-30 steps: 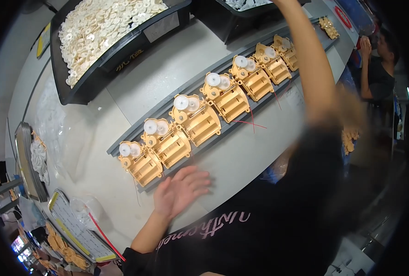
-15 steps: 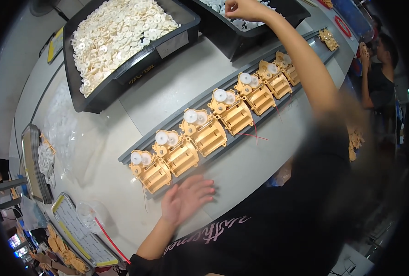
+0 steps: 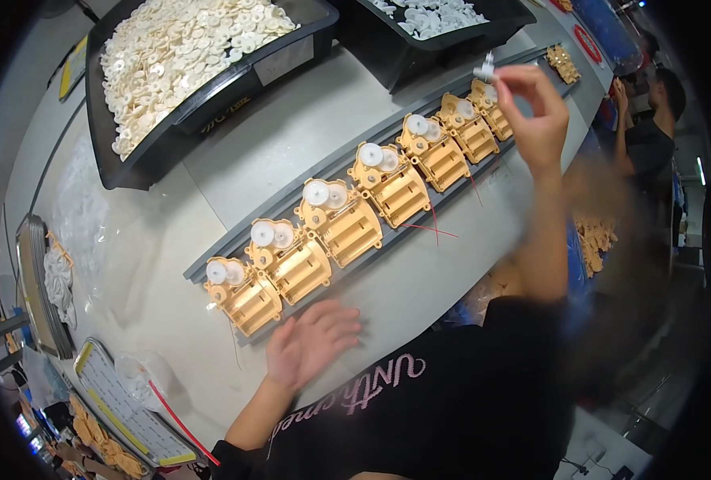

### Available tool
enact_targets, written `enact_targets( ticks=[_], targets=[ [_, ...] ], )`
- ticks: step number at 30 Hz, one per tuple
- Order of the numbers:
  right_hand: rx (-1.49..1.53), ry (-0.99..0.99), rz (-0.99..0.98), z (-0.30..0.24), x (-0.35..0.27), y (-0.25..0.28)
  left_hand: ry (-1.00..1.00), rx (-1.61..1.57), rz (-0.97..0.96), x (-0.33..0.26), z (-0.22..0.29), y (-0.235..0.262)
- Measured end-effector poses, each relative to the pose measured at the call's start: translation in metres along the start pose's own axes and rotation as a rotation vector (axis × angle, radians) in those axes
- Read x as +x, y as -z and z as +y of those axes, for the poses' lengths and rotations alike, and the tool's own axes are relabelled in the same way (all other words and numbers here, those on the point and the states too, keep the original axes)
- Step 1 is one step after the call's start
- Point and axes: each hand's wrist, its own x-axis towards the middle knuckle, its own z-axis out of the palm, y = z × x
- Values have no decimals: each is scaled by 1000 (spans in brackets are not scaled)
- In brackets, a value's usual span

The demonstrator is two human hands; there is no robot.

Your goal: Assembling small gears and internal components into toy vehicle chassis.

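Our right hand (image 3: 535,112), upper right of frame: fingertips pinched on small white gear (image 3: 485,69). Our left hand (image 3: 307,344), lower centre: fingers spread flat, touching grey rail (image 3: 211,264) beside orange housings (image 3: 247,296).

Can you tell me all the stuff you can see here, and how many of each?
yellow plastic housings: seven in a row, each with white gears on top, sitting on a grey rail across the table
extra yellow housing: one, at the far end of the rail
black bin of white gears: one, too many gears to count, top left
second black bin: one, white parts inside, top middle
white work table: one, under everything
pile of yellow parts: one, blurry, right of the table
other person: one, dark shirt, far right
left hand: flat on the table by the nearest housings
right hand: raised, pinching a small white part
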Motion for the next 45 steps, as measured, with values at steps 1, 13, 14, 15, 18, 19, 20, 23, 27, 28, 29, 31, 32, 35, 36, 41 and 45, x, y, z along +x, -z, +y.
enact_targets(
  ticks=[1,13,14,15,18,19,20,23,27,28,29,31,32,35,36,41,45],
  targets=[
    [167,-148,0,-7,-12,4,10,-1,-11,0,0,-2],
    [1314,-763,-925,-167,-93,-48,-400,664,-20,-3,-16,-5],
    [1334,-759,-941,-169,-99,-55,-476,685,26,-1,-17,-6],
    [1315,-772,-950,-173,-105,-62,-485,691,48,-4,-20,-5],
    [1294,-833,-929,-183,-113,-71,-519,593,43,-6,-21,0],
    [1298,-892,-889,-185,-115,-71,-527,594,45,-7,-22,-1],
    [1298,-888,-894,-185,-116,-70,-515,575,83,-7,-22,-2],
    [1262,-952,-930,-181,-117,-67,-488,592,138,-8,-23,-3],
    [974,-571,-772,-184,-122,-67,-409,530,171,-8,-24,0],
    [702,-179,-644,-183,-121,-69,-401,530,158,-7,-23,1],
    [689,-182,-636,-180,-123,-71,-419,529,161,-7,-23,4],
    [492,242,-478,-173,-132,-74,-425,528,146,-5,-22,3],
    [431,320,-442,-169,-134,-75,-417,503,135,-5,-22,1],
    [415,365,-381,-169,-136,-74,-382,466,124,-5,-22,2],
    [417,365,-369,-167,-136,-73,-356,499,156,-4,-21,-1],
    [318,346,-357,-147,-103,-38,-261,432,162,-10,-15,1],
    [-253,202,173,-81,-53,-13,-220,290,111,-5,-9,1]
  ],
)
